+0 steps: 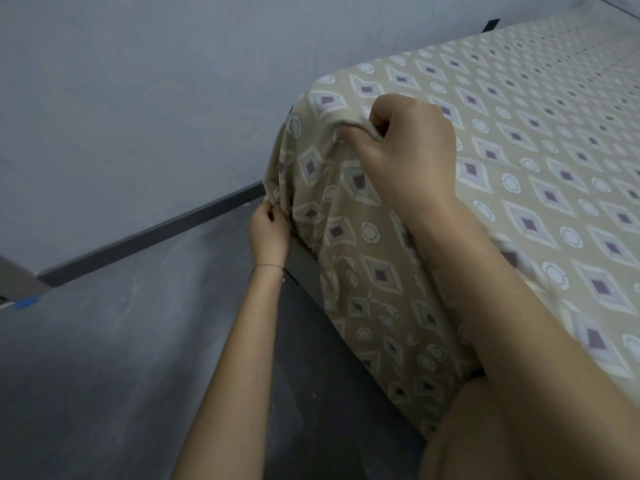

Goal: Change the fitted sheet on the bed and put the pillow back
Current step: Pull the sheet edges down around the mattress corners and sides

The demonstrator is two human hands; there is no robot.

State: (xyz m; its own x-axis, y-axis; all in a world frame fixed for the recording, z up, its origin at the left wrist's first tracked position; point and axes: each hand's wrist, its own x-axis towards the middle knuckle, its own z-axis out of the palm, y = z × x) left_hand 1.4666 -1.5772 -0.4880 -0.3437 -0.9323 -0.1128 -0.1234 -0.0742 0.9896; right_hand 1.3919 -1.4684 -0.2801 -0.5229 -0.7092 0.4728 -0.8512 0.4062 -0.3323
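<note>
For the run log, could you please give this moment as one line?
left hand pinches edge of sheet | right hand grips sheet higher up

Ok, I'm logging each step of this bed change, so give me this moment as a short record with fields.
sheet: beige with a diamond print, flat over the bed top, bunched at the near corner
left hand: grips the sheet's lower edge at the corner, beside the bed base
right hand: pinches a fold of sheet on top of the corner
pillow: not in view
floor: grey, with a strip of blue tape at far left
stage: corner being worked; going on or coming off cannot be told
</note>
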